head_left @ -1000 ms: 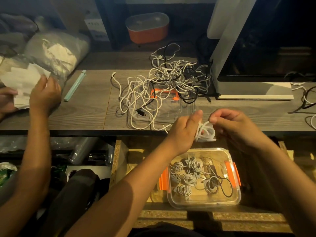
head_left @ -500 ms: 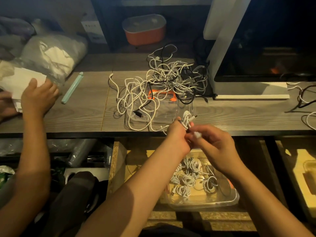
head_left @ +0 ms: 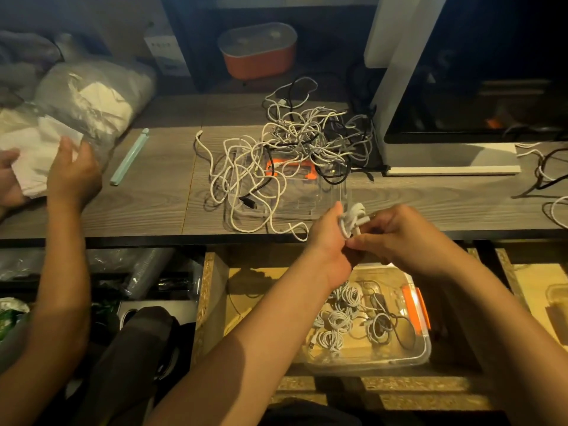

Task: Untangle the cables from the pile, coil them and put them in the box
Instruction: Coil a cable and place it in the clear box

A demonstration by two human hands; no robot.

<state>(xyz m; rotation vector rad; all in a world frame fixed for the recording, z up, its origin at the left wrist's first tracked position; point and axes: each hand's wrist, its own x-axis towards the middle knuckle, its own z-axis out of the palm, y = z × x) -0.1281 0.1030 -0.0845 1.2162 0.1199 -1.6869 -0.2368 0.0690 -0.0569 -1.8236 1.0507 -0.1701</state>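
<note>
My left hand [head_left: 325, 238] has its fingers curled round a small white coil [head_left: 353, 218], and my right hand [head_left: 399, 238] pinches the same coil from the other side. I cannot tell if it has the loose end. This cable looks almost wound up, so I think it is nearly ready to drop. Right under my fingers is the box [head_left: 425, 348], open, in a drawer [head_left: 212, 290]. It already holds many white coils [head_left: 338, 321] and at least one dark one, so a good part of the job is done. Just past my fingertips, on the desk [head_left: 153, 204], is the pile [head_left: 295, 142]. It is a big mess of white and black cables, all looped through each other, so a lot is not done yet. Part of it lies on top of a clear lid [head_left: 307, 198] with an orange clip. Far off to the left of my fingers, another person's hand [head_left: 73, 176] holds some white paper [head_left: 33, 161]. Way behind the pile is an orange tub [head_left: 258, 56]. I cannot read any words or brand names anywhere; it is too dark and blurry.
</note>
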